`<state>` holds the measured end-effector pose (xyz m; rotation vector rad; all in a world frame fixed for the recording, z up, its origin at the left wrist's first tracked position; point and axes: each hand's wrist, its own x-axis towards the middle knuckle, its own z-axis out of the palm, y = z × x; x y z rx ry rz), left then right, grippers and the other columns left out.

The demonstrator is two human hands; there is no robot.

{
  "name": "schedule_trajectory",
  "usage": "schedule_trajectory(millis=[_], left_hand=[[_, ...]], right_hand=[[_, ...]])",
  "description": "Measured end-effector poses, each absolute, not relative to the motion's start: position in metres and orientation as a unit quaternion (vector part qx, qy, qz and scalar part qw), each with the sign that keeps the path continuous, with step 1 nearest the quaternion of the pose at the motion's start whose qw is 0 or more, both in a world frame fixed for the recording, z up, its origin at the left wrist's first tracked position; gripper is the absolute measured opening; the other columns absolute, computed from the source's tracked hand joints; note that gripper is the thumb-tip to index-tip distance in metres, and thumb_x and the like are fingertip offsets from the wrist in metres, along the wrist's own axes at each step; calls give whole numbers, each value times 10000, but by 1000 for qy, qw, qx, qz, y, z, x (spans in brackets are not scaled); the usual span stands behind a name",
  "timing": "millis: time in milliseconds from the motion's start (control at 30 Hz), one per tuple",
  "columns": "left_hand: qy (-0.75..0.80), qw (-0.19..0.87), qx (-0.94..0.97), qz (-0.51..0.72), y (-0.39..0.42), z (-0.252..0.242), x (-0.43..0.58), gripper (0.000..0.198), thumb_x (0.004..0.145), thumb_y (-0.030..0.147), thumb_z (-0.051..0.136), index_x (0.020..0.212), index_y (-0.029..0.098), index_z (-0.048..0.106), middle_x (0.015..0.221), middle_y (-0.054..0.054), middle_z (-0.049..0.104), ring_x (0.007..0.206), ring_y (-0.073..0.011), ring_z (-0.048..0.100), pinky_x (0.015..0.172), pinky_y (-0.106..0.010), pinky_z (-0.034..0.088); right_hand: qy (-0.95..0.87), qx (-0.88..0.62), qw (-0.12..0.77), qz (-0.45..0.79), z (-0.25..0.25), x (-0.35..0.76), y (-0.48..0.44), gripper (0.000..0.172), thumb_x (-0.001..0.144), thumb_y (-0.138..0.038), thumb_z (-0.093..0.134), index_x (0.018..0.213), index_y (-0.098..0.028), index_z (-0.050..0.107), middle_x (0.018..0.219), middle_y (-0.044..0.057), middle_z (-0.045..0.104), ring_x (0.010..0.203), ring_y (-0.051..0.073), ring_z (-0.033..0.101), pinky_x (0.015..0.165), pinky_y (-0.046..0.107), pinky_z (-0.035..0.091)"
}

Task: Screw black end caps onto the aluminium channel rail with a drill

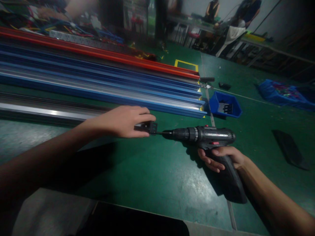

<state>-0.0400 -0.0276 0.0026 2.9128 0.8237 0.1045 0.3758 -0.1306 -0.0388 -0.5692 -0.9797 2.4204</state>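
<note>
My right hand (221, 157) is wrapped round the grip of a black cordless drill (211, 134), which points left. Its thin bit (159, 133) reaches a small black end piece (153, 127) at the end of a dark metal profile (93, 114). Over that end lies my left hand (130, 121), its fingers and thumb closed on the black piece. Whether the bit sits in a screw there is too small to tell.
Blue profiles (123, 88) and a red one (123, 59) lie side by side behind my left hand. A blue bin (225, 105) with black parts stands beyond the drill. Further right are a dark flat object (290, 149) and blue trays (283, 91). People are in the background.
</note>
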Motion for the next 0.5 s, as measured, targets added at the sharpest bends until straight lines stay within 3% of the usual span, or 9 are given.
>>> schedule_trajectory(millis=[500], left_hand=[[273,54,959,43,-27,2,-40,542,992,611,561,1433,301,615,1309,-97,668,1047,-262,676,816,-323,505]], right_hand=[[-344,-248,221,878,-36,379,-131,276,958,-251,674,1122,-41,746,893,74,663,489,41,474,585,198,564]])
